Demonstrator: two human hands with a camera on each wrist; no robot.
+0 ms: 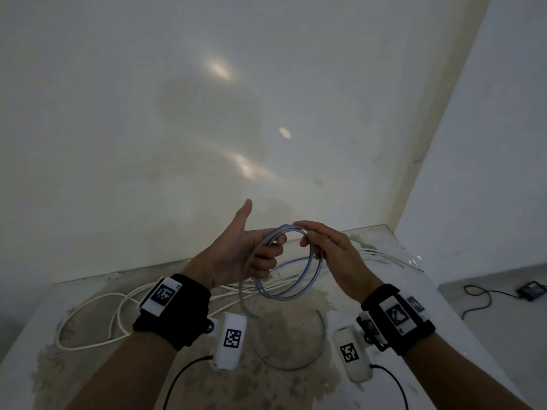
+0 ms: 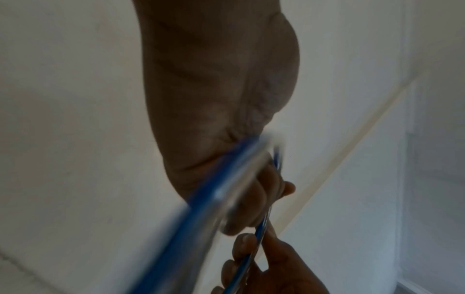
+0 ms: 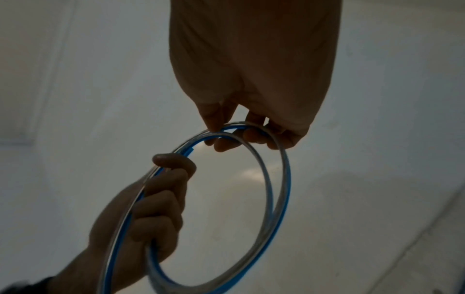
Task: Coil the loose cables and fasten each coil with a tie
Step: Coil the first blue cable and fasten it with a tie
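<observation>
A clear cable with a blue stripe (image 1: 307, 279) hangs as a coil of a few loops above the table. My left hand (image 1: 251, 253) grips the coil's left side with its fingers curled round the strands and its thumb pointing up. My right hand (image 1: 322, 247) pinches the top of the coil between fingertips and thumb. In the right wrist view the coil (image 3: 281, 199) forms a full ring between the right hand (image 3: 241, 135) and the left hand (image 3: 156, 208). The left wrist view shows the blurred blue-striped cable (image 2: 201, 208) crossing my left palm. A loose tail (image 1: 290, 362) curves down onto the table.
Loose white cables (image 1: 97, 315) lie tangled on the worn table (image 1: 207, 380), reaching from the left to the back right corner. A wall stands close behind. On the floor at the right sits a small dark device (image 1: 529, 290) with a black cord.
</observation>
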